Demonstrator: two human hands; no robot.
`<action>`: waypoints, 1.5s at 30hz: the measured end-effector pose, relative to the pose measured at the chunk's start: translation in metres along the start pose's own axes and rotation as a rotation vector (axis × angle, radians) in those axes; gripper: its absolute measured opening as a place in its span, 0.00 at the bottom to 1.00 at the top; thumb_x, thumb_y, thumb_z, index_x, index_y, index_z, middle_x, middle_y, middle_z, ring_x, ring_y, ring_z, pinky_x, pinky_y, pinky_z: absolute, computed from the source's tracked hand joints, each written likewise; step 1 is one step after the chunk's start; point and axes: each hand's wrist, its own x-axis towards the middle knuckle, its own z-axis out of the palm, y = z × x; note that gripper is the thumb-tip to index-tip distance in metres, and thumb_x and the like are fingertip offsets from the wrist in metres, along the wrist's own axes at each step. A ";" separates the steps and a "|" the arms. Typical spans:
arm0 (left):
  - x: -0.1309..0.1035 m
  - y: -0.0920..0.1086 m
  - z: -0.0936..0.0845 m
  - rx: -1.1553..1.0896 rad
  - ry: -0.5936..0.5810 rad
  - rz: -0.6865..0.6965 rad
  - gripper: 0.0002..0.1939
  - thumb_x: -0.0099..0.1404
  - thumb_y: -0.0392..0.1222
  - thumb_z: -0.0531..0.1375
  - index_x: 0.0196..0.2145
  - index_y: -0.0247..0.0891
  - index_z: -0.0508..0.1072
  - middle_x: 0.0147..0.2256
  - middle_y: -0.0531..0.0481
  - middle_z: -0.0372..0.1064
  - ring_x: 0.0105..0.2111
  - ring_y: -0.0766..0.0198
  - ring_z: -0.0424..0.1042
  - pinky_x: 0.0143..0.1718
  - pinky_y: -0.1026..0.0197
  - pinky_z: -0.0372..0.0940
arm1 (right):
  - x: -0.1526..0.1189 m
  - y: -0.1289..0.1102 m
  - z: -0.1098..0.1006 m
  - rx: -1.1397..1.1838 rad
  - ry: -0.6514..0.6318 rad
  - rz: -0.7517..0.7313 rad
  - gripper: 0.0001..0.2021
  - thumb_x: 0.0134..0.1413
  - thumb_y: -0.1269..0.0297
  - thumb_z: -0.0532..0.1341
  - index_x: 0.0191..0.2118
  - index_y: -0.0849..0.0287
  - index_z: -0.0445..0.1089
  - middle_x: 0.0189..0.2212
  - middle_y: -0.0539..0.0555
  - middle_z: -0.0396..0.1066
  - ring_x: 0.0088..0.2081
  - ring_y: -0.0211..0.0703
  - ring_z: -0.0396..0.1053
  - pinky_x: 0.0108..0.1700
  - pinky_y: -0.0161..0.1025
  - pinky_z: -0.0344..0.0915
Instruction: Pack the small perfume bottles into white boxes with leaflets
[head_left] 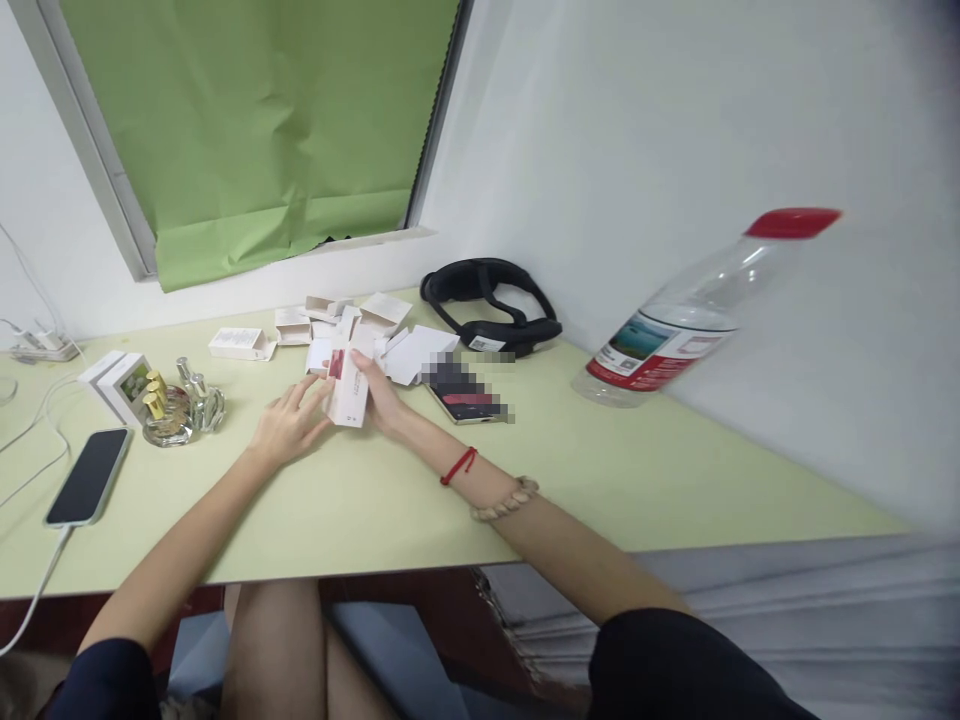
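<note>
Carton (349,400) between two hands (287,422) (383,398), one headset (525,333), one red-capped bottle (660,345)

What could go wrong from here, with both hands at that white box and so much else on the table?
The glass bottles stand beside the left hand; a sideways sweep might topple them. The white cable runs from the phone over the table's front edge, so a snag could drag the phone. The right hand grips the white box, which looks like thin card and might dent if squeezed.
</note>
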 end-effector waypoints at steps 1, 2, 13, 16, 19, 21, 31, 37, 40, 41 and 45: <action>0.000 -0.002 0.001 0.012 -0.023 -0.028 0.28 0.69 0.46 0.52 0.64 0.41 0.55 0.57 0.38 0.64 0.53 0.55 0.69 0.42 0.57 0.71 | 0.002 0.004 -0.001 -0.061 0.046 -0.063 0.34 0.37 0.39 0.66 0.49 0.54 0.64 0.41 0.56 0.75 0.43 0.52 0.75 0.47 0.51 0.72; -0.001 -0.003 0.001 0.029 -0.042 -0.051 0.27 0.68 0.43 0.52 0.64 0.41 0.56 0.57 0.38 0.64 0.52 0.54 0.69 0.43 0.56 0.70 | 0.003 0.007 -0.002 -0.129 0.079 -0.127 0.38 0.36 0.41 0.68 0.53 0.53 0.61 0.44 0.56 0.74 0.46 0.51 0.73 0.50 0.51 0.70; -0.041 -0.039 -0.063 0.338 0.488 -0.398 0.29 0.64 0.45 0.58 0.61 0.38 0.59 0.60 0.33 0.61 0.61 0.46 0.59 0.60 0.44 0.51 | -0.004 0.014 0.000 -0.534 -0.015 -0.410 0.54 0.34 0.51 0.73 0.63 0.55 0.41 0.62 0.66 0.52 0.63 0.54 0.56 0.65 0.56 0.50; -0.066 -0.058 -0.091 0.323 0.537 -0.651 0.32 0.63 0.48 0.59 0.60 0.31 0.58 0.60 0.29 0.58 0.61 0.43 0.57 0.59 0.42 0.52 | -0.003 0.014 0.001 -0.526 -0.029 -0.415 0.54 0.34 0.50 0.72 0.63 0.56 0.41 0.62 0.67 0.51 0.63 0.55 0.55 0.65 0.56 0.50; -0.086 -0.071 -0.103 0.150 0.437 -0.779 0.27 0.63 0.47 0.57 0.57 0.31 0.61 0.52 0.33 0.67 0.52 0.49 0.68 0.53 0.48 0.61 | -0.002 0.014 0.003 -0.521 -0.024 -0.418 0.54 0.33 0.50 0.72 0.63 0.56 0.42 0.63 0.67 0.50 0.63 0.55 0.54 0.66 0.56 0.48; -0.093 -0.074 -0.103 0.010 0.395 -0.837 0.26 0.63 0.46 0.56 0.56 0.34 0.62 0.47 0.39 0.71 0.44 0.55 0.72 0.47 0.53 0.66 | -0.002 0.014 0.003 -0.537 -0.022 -0.414 0.54 0.33 0.49 0.72 0.63 0.55 0.41 0.63 0.66 0.49 0.64 0.55 0.54 0.66 0.55 0.48; -0.093 -0.078 -0.114 0.033 0.310 -0.930 0.21 0.57 0.49 0.57 0.46 0.37 0.70 0.43 0.41 0.70 0.45 0.53 0.71 0.46 0.55 0.66 | -0.003 0.012 0.003 -0.595 -0.044 -0.411 0.53 0.36 0.48 0.71 0.63 0.57 0.40 0.64 0.67 0.48 0.65 0.56 0.53 0.67 0.55 0.46; -0.093 -0.067 -0.128 -0.007 0.096 -1.052 0.18 0.56 0.49 0.54 0.42 0.41 0.70 0.29 0.51 0.70 0.29 0.59 0.70 0.32 0.61 0.63 | -0.003 0.012 0.004 -0.578 -0.040 -0.392 0.54 0.35 0.47 0.71 0.64 0.58 0.39 0.65 0.68 0.45 0.65 0.56 0.51 0.68 0.54 0.46; -0.092 -0.053 -0.131 0.072 0.098 -1.079 0.15 0.56 0.49 0.54 0.38 0.41 0.70 0.26 0.52 0.69 0.27 0.59 0.70 0.31 0.61 0.63 | -0.002 0.014 0.005 -0.576 -0.048 -0.401 0.55 0.36 0.47 0.71 0.64 0.57 0.38 0.66 0.68 0.43 0.66 0.56 0.49 0.68 0.54 0.45; -0.092 -0.048 -0.131 0.071 0.103 -1.075 0.14 0.56 0.49 0.54 0.38 0.41 0.70 0.26 0.52 0.69 0.27 0.59 0.70 0.32 0.60 0.64 | -0.001 0.014 0.005 -0.574 -0.051 -0.402 0.54 0.37 0.48 0.71 0.64 0.57 0.38 0.66 0.68 0.43 0.67 0.56 0.48 0.68 0.53 0.45; -0.089 -0.029 -0.128 -0.024 0.126 -1.017 0.20 0.56 0.48 0.56 0.46 0.41 0.66 0.38 0.48 0.73 0.37 0.56 0.74 0.41 0.56 0.67 | 0.000 0.015 0.005 -0.557 -0.068 -0.409 0.53 0.39 0.49 0.70 0.64 0.57 0.37 0.66 0.68 0.43 0.67 0.55 0.47 0.68 0.53 0.45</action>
